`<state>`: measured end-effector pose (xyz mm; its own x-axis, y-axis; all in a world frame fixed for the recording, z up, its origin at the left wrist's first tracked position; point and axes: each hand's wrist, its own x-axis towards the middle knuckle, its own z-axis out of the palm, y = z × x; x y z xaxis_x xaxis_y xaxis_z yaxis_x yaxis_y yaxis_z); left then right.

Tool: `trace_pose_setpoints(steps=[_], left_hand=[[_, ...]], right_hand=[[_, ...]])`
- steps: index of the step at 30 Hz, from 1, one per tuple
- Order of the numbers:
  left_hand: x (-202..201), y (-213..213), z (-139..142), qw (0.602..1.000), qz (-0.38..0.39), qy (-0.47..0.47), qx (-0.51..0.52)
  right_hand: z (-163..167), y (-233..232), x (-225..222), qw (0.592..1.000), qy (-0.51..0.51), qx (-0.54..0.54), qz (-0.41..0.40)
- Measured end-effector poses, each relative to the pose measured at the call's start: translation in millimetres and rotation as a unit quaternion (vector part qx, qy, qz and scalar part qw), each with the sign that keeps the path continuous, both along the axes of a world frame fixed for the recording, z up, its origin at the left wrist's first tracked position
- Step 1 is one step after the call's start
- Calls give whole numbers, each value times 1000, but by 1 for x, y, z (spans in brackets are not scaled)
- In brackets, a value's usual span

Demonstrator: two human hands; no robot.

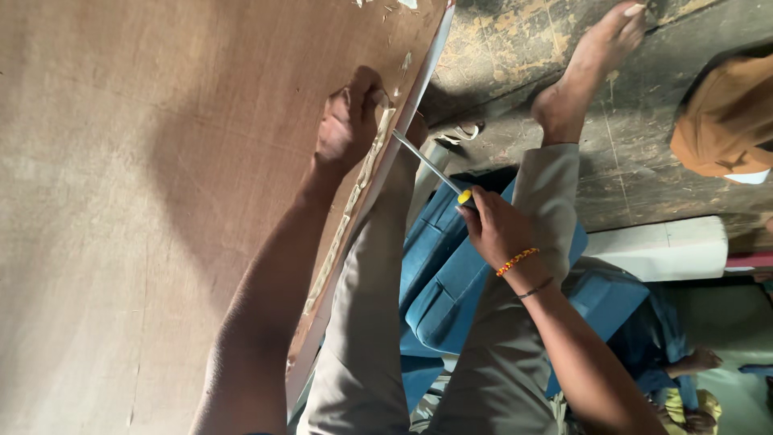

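Now | 1 board (145,201), L hand (348,121) gripping edge | 1 screwdriver (431,167), R hand (495,229) clasping

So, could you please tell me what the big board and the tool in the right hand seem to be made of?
The board looks like plywood with a matt reddish-brown veneer: fine grain shows, and a pale strip runs along its edge. The tool has a thin, shiny grey shaft, probably steel, and a yellow grip, likely plastic, mostly hidden in the right hand. The left hand rests on the board.
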<state>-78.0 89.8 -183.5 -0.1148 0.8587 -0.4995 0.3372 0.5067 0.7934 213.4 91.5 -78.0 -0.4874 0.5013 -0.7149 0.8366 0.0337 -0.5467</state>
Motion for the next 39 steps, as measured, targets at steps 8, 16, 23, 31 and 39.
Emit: trace_pose_setpoints(steps=[8, 16, 23, 31, 39], left_hand=[[4, 17, 0, 999, -4, -37, -23], [9, 33, 0, 995, -47, -60, -70], [17, -9, 28, 998, 60, 20, -23], [36, -44, 5, 931, 337, -141, 10], [24, -46, 5, 921, 337, -189, -43]], right_hand=[[-26, -1, 3, 999, 32, 23, 6], [-37, -18, -22, 991, 103, 40, -75], [-5, 25, -70, 997, -2, -72, -43], [24, 94, -90, 986, -62, -152, 28], [25, 123, -85, 972, -125, -168, 105]])
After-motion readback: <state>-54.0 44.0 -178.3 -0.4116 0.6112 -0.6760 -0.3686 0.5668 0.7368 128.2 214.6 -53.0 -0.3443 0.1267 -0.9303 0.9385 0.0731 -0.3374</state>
